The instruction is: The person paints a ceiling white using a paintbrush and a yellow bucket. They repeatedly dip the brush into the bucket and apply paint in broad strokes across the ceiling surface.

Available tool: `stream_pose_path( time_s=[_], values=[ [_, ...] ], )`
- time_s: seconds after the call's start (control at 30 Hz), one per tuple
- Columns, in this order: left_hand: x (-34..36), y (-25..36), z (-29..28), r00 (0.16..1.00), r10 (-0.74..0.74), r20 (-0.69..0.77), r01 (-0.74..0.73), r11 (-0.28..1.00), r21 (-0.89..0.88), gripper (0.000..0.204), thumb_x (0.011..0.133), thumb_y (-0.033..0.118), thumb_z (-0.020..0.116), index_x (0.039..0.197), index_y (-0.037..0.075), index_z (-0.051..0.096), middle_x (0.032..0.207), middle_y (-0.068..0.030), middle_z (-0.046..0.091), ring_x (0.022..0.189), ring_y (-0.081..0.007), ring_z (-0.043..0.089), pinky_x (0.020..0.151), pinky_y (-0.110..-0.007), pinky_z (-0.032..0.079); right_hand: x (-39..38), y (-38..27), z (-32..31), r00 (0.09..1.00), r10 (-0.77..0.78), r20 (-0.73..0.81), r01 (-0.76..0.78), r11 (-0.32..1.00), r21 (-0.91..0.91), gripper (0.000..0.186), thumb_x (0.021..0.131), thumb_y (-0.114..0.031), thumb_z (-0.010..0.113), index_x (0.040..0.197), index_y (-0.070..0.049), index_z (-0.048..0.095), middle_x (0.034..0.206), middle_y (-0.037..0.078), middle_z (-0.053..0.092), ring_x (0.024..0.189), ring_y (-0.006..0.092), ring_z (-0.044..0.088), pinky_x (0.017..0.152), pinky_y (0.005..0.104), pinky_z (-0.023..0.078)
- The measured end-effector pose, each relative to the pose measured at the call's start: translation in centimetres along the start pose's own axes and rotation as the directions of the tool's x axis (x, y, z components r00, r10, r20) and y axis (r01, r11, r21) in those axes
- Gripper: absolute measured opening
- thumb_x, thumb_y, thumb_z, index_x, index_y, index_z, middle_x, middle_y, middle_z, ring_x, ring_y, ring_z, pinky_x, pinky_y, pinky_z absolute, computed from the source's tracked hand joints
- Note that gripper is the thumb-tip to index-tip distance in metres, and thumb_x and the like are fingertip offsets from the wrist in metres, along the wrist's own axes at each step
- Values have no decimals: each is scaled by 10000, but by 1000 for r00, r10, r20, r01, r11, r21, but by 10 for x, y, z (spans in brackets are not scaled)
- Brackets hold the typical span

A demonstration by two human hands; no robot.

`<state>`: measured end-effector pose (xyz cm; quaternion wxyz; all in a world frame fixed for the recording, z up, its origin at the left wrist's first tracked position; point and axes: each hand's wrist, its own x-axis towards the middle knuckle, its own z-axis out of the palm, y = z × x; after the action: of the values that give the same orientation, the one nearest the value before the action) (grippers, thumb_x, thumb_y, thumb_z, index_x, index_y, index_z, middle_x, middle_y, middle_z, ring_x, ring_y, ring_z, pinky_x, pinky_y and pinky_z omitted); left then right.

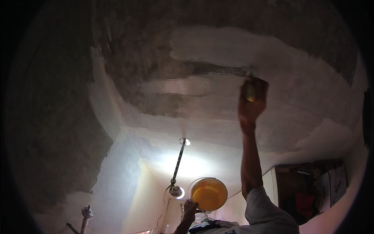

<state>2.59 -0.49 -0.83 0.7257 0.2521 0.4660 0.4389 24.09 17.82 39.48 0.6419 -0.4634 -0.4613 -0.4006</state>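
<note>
My right hand [254, 99] is raised overhead, closed around the yellowish handle of a paintbrush [250, 93]. The brush's head meets the ceiling [218, 102] and is smeared by motion. Around it the ceiling shows pale, streaky bands beside darker grey-brown patches. Low in the middle, my left hand [190, 209] grips a round bucket [226, 194] by its lower side, thumb at the rim. The bucket is tilted so that its orange-yellow inside shows; how full it is I cannot tell. A thin wire handle loops along its rim.
A lit lamp [176, 191] hangs from the ceiling on a dark rod [179, 162], just left of the bucket. At the right is a dark open recess [298, 187] holding papers and a red item. A post with a knobbed metal top [87, 213] rises lower left.
</note>
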Motion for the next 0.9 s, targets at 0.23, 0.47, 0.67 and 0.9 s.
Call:
stream_pose_path(
  time_s=[0.23,0.47,0.67,0.9],
  values=[
    [-4,3,7,1000,21,6,-21,1000,12,263,786,21,608,976,-4,427,950,-149,503,829,-314,631,599,-475,621,-25,-82,67,975,-76,209,38,983,181,221,760,-61,669,972,-108,634,1003,108,594,837,285,617,683,386,510],
    [-9,4,11,999,32,23,-33,999,8,233,786,29,624,910,17,428,896,-130,495,794,-306,627,586,-474,618,-15,-35,45,969,191,156,-246,754,609,124,866,-42,616,982,-81,632,988,48,644,878,115,624,624,250,511],
    [-2,-3,4,1000,3,30,-3,1000,10,340,779,30,606,1057,-45,426,990,-174,518,835,-338,644,579,-452,627,20,9,-16,999,18,44,-22,997,74,173,848,-41,634,1012,-95,641,980,46,628,865,153,625,679,292,545],
    [-1,0,10,999,3,41,-4,1000,30,267,786,17,604,987,-21,431,952,-166,514,823,-336,637,592,-478,622,-3,-13,10,914,-322,247,376,900,-221,326,702,-52,729,1014,-127,672,1041,52,616,815,205,595,628,351,549]
  ],
)
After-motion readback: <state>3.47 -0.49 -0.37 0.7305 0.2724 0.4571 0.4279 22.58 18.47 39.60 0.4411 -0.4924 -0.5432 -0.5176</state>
